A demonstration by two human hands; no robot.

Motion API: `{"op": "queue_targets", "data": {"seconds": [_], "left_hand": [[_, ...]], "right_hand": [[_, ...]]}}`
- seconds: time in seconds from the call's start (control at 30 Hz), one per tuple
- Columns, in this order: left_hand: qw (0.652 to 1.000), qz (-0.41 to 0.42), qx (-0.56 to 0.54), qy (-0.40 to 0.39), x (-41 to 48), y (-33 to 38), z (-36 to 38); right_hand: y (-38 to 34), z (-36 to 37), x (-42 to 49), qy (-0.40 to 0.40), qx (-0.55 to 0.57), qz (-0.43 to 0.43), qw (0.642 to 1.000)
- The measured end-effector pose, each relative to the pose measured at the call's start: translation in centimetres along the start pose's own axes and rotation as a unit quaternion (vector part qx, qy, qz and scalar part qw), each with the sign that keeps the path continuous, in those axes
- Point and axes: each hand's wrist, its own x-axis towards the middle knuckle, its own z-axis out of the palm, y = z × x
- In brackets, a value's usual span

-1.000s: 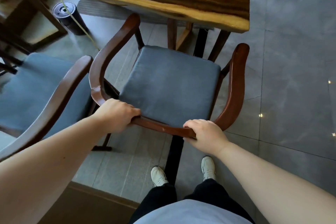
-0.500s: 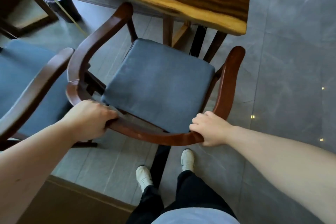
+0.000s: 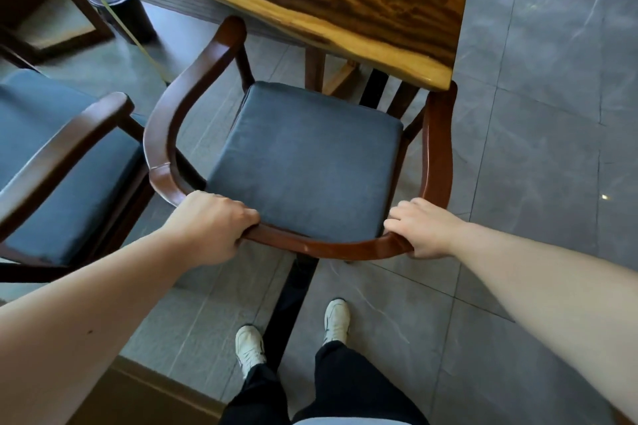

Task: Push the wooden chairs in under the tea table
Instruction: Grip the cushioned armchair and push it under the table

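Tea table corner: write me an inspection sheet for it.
Surface: grey tiled floor, nothing seen loose on it.
Job's things: wooden chair partly under tea table; second chair beside it, not under.
Clutter: black cylinder on the floor.
Grips: left hand and right hand closed on the chair's back rail.
Cables: yellowish cord crossing the cylinder.
Surroundings: dark wooden frame upper left.
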Motion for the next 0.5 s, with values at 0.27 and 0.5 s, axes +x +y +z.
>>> {"op": "queue_targets", "data": {"seconds": [0.27, 0.5], "left_hand": [[0.999, -0.034, -0.007, -0.037, 0.4, -3.0, -1.9], [0.998, -0.058, -0.012, -0.025, 0.2, -3.0, -1.4]], "right_hand": [[-0.8, -0.9, 2.6, 0.045, 0.013, -0.004, 0.999], [-0.7, -2.1, 2.9, 0.001, 0.026, -0.002, 1.000]]}}
